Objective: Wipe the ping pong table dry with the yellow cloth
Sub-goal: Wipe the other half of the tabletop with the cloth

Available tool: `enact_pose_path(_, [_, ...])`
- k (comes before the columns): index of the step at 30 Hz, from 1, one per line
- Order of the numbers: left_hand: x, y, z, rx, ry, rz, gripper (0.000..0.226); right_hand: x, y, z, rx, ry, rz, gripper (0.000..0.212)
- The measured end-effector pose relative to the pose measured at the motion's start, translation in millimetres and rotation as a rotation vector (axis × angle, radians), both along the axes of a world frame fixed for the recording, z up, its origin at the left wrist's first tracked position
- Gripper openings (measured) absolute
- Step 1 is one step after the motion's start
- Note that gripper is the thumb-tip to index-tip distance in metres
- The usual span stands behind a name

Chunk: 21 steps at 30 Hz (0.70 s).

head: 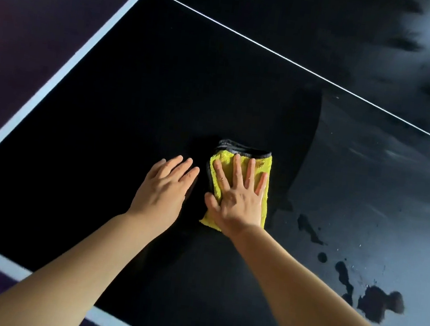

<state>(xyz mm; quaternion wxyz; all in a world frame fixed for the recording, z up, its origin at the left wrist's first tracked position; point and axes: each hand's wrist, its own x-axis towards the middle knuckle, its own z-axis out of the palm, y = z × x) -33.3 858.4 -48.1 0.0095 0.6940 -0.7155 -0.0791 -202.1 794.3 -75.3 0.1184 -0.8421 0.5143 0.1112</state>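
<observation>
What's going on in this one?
A person is wiping a black ping pong table. The right hand presses flat, fingers spread, on the folded yellow cloth. The left hand lies flat on the table just beside the cloth. Water puddles and droplets lie on the surface to the right of the cloth, so the drying is not yet finished.

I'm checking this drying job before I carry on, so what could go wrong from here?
The puddles to the right of the yellow cloth may just smear into streaks if the folded cloth soaks through. The left hand resting flat on the ping pong table could leave prints on the dark surface.
</observation>
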Motion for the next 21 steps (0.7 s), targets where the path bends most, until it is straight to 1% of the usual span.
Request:
enact_pose_path(6, [19,70,17,0.153,-0.053,-0.001,0.067,30,100,4,0.046,-0.028,0.134,0.074])
enact_pose_path(13, [37,161,30,0.25,-0.027,-0.001,0.072,52,189,0,0.053,-0.012,0.323,0.074])
enact_pose_path(17, [44,210,30,0.269,0.019,0.039,0.074,54,226,-1,0.032,-0.015,0.429,0.075])
enact_pose_path(21, [39,243,32,0.314,0.112,0.052,0.073,42,249,2,0.046,-0.005,0.511,0.074])
